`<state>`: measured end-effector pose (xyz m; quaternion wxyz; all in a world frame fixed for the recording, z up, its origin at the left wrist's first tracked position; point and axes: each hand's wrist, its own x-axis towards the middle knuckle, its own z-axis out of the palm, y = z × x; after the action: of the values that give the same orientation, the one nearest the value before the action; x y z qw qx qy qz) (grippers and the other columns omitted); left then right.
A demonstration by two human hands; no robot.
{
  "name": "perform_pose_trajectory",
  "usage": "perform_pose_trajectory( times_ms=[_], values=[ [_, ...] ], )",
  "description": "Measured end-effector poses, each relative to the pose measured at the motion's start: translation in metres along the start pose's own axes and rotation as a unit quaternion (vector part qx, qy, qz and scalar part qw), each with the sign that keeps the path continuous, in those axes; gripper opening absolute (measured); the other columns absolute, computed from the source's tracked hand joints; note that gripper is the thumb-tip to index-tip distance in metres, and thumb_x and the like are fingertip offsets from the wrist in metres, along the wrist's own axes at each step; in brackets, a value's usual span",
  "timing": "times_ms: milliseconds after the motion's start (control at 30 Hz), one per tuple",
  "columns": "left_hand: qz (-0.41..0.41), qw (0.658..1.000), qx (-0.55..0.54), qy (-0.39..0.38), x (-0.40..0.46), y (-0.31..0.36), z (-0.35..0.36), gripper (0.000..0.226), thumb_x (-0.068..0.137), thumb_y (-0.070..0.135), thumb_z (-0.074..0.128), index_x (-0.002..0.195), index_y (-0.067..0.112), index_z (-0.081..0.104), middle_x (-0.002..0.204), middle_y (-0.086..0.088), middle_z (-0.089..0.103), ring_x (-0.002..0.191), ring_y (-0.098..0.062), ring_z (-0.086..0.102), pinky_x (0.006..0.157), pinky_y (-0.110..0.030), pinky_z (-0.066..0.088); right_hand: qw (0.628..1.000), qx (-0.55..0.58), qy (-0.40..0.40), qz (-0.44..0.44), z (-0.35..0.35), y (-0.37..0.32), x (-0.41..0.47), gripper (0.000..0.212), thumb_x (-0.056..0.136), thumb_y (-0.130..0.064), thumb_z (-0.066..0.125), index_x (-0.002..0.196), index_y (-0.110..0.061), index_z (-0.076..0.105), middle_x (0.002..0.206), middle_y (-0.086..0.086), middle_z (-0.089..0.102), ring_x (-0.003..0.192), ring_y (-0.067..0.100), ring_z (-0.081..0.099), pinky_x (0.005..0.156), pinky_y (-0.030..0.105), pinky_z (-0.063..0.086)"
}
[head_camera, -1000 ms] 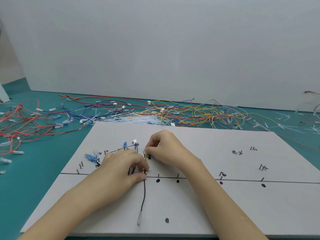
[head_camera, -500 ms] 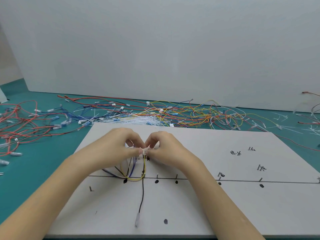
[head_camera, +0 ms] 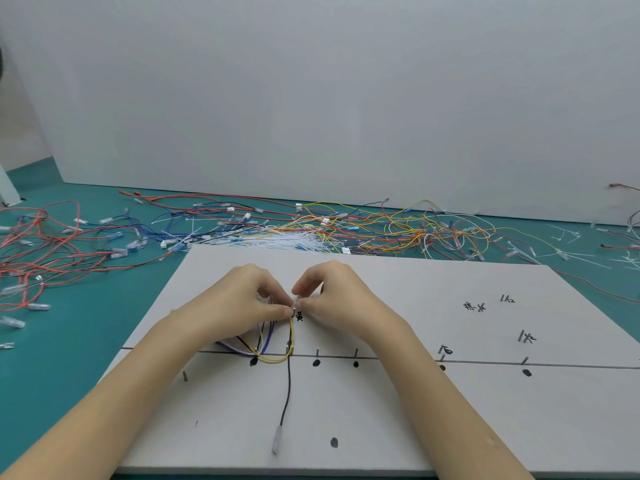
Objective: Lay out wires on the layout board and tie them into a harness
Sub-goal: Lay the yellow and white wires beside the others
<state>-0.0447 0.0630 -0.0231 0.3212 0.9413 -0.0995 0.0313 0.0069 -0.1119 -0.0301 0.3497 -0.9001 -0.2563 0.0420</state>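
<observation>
The pale layout board [head_camera: 398,420] carries drawn lines, black dots, small pins and handwritten marks. My left hand [head_camera: 239,303] and my right hand [head_camera: 332,296] meet fingertip to fingertip at a pin beside a black mark, both pinching the top end of a yellow wire [head_camera: 291,336]. The yellow wire runs down and loops left along the drawn line. Blue, white and black wires [head_camera: 258,344] bunch under my left hand, partly hidden. A black wire [head_camera: 286,396] hangs straight down the board to a clear connector [head_camera: 276,441].
A tangle of loose red, yellow, orange and blue wires [head_camera: 363,230] lies on the teal table beyond the board. More red wires [head_camera: 38,251] spread at the left. White cable ties [head_camera: 277,239] pile at the board's far edge. A grey wall stands behind.
My left hand has moved up from the drawn line to meet my right hand at the pin. The yellow, blue and white wires below it have come into view.
</observation>
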Motion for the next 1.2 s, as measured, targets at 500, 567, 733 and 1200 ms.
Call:
perform_pose_trajectory(
  times_ms=[500, 567, 733, 1200],
  values=[
    [-0.005, 1.000, -0.023, 0.018, -0.004, -0.004, -0.002, 0.016, 0.077, 0.036, 0.079, 0.091, 0.037, 0.070, 0.083, 0.015, 0.069, 0.086, 0.005, 0.058, 0.069, -0.009, 0.040, 1.000, 0.001, 0.003, -0.004, -0.002, 0.001, -0.001, 0.017, 0.082, -0.020, 0.069, 0.098, -0.026, 0.072, 0.088, -0.012, 0.066, 0.064, -0.005, 0.050, 0.060, 0.015, 0.039],
    [-0.004, 1.000, -0.017, 0.019, -0.005, -0.004, -0.002, 0.015, 0.079, 0.033, 0.078, 0.093, 0.035, 0.072, 0.085, 0.015, 0.069, 0.087, 0.008, 0.056, 0.069, -0.004, 0.038, 1.000, 0.001, 0.009, -0.003, -0.003, 0.003, 0.000, 0.016, 0.083, -0.019, 0.068, 0.097, -0.027, 0.072, 0.087, -0.013, 0.065, 0.063, -0.006, 0.050, 0.060, 0.012, 0.037],
    [-0.014, 1.000, -0.004, 0.028, -0.005, -0.006, -0.004, 0.012, 0.082, 0.030, 0.075, 0.090, 0.039, 0.072, 0.091, 0.021, 0.067, 0.092, 0.007, 0.054, 0.072, -0.008, 0.038, 1.000, 0.002, 0.015, -0.008, -0.003, 0.003, 0.000, 0.014, 0.085, -0.019, 0.065, 0.093, -0.026, 0.073, 0.087, -0.011, 0.067, 0.069, -0.005, 0.053, 0.063, 0.015, 0.040],
    [-0.016, 0.999, 0.034, 0.026, -0.004, -0.011, -0.004, 0.010, 0.088, 0.037, 0.067, 0.095, 0.044, 0.067, 0.099, 0.016, 0.060, 0.111, -0.017, 0.046, 0.098, -0.039, 0.041, 1.000, 0.009, -0.016, -0.011, -0.003, -0.001, -0.003, 0.006, 0.087, -0.027, 0.064, 0.085, -0.029, 0.070, 0.094, -0.008, 0.067, 0.069, -0.001, 0.054, 0.062, 0.021, 0.041]
  ],
)
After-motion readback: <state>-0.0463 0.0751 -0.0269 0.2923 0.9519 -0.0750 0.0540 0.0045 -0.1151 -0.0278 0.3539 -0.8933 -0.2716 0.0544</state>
